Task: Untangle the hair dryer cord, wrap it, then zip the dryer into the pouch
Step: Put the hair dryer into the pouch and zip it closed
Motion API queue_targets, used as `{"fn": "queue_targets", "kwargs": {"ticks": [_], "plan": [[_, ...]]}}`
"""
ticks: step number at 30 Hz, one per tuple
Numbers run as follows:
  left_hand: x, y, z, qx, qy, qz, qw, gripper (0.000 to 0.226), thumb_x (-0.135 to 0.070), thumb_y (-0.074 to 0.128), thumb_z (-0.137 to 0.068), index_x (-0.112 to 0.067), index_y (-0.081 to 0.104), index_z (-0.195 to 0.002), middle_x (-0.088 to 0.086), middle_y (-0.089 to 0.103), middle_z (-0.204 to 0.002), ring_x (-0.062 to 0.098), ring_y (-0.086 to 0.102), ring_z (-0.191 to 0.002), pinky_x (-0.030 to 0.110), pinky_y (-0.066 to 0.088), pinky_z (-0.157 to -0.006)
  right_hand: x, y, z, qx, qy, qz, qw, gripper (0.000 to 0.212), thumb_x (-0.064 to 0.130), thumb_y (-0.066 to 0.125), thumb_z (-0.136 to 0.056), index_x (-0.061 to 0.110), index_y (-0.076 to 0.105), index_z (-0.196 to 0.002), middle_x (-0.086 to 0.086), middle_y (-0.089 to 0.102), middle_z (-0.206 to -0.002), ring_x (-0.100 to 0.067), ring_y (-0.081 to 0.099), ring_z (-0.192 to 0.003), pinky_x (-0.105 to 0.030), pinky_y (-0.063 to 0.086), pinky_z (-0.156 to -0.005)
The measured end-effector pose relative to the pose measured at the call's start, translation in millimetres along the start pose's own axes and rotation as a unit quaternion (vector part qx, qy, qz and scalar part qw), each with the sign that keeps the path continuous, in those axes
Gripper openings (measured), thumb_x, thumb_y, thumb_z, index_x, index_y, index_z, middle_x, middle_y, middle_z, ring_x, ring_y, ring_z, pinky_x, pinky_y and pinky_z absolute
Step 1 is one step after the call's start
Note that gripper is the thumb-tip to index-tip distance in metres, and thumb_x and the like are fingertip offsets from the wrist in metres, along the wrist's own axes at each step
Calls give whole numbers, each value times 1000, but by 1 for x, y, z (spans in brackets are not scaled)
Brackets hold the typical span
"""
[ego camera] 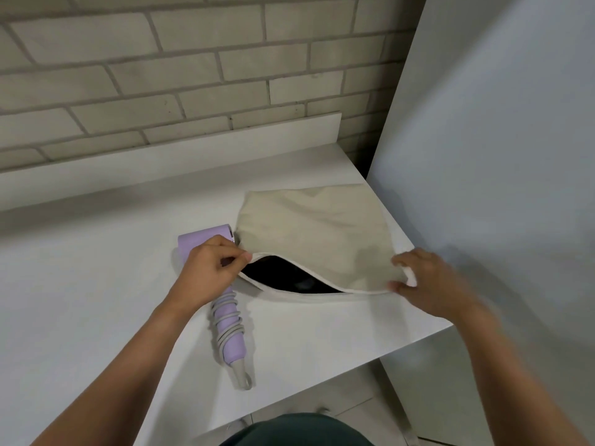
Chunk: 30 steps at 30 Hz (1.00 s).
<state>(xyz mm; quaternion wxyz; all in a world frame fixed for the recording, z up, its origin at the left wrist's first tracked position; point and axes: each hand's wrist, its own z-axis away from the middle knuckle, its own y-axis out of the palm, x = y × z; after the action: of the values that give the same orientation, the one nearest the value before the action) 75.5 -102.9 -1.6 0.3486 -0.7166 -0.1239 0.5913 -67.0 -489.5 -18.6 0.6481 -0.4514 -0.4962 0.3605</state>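
Now the beige cloth pouch (309,226) is pinched open by left hand (209,268) and right hand (431,284); the grey cord (227,320) on the purple dryer (196,243) could be snagged.

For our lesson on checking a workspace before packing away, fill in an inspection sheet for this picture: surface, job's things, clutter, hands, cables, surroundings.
Surface: white table, bearing the job's things.
Job's things: beige pouch lies flat, zip open, dark lining showing; lilac hair dryer lies on the table by the pouch's left end, outside it.
Clutter: nothing seen.
Hands: left hand pinches the left end of the opening; right hand, blurred, grips the right end.
Cables: cord wound round the dryer's handle.
Surroundings: brick wall behind, white panel at right, tiled floor below.
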Motion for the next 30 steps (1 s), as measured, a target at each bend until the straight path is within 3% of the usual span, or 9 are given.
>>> {"fn": "queue_targets", "kwargs": {"ticks": [4,7,9,12,15,21,24,27,30], "plan": [[1,-4,-2,0,8,11,1000,15,-29,68,-97,-40,74,-89,-4,67,-96,6,63,-90,13,48,-88,58,16,-9,67,-82,-74,992,64,49,76,-89,26,56,-145,10,49,-140,-16,44,-127,-35,39,-111],[2,-5,-3,12,-37,72,997,14,-31,61,-101,-33,74,-95,-5,65,-97,16,68,-95,41,57,-96,69,38,-20,50,-91,-47,993,32,29,69,-97,26,69,-128,9,59,-130,-21,57,-117,-38,48,-100],[-2,-6,-4,21,-94,131,987,18,-28,57,-104,-28,72,-93,-5,66,-92,15,66,-89,44,56,-99,64,44,-24,18,-75,-119,990,18,17,65,-99,21,76,-114,7,69,-113,-18,65,-102,-36,52,-92],[-8,-5,-10,-10,-175,213,961,21,-20,52,-106,-14,67,-92,5,65,-90,19,58,-81,50,54,-99,53,36,-22,23,-29,-275,961,19,12,65,-101,21,76,-115,11,74,-107,-6,68,-96,-19,51,-87],[-15,-5,-17,-53,-216,245,944,22,-20,49,-107,-9,66,-98,13,68,-108,22,59,-78,44,56,-86,44,25,-18,15,-1,-451,893,27,9,69,-98,23,74,-120,7,75,-107,-4,71,-97,-13,52,-84],[-22,3,-19,-65,-174,163,969,16,-20,39,-109,-14,54,-105,0,54,-89,16,48,-79,28,40,-71,29,16,-26,-34,18,-584,811,16,7,68,-96,22,63,-93,-1,77,-101,-12,64,-95,-23,42,-83],[-21,0,-20,-39,-153,185,970,11,-16,43,-107,-26,48,-110,8,54,-87,19,47,-69,31,41,-66,18,15,-30,-56,6,-505,861,31,-8,57,-99,16,66,-81,9,79,-98,-7,69,-100,-11,45,-89],[-13,-10,-21,27,-100,178,979,27,-10,43,-106,-31,59,-102,13,61,-90,26,51,-77,40,45,-72,12,12,-33,-44,-37,-380,923,63,-20,46,-95,29,77,-70,12,77,-104,-4,68,-105,-10,42,-95],[-12,-18,-20,91,-55,107,989,41,-2,43,-105,-22,77,-91,2,72,-97,29,63,-87,37,51,-80,7,12,-38,-34,-86,-200,975,67,-27,40,-87,24,82,-96,4,65,-115,-10,63,-106,-3,38,-91]]}}
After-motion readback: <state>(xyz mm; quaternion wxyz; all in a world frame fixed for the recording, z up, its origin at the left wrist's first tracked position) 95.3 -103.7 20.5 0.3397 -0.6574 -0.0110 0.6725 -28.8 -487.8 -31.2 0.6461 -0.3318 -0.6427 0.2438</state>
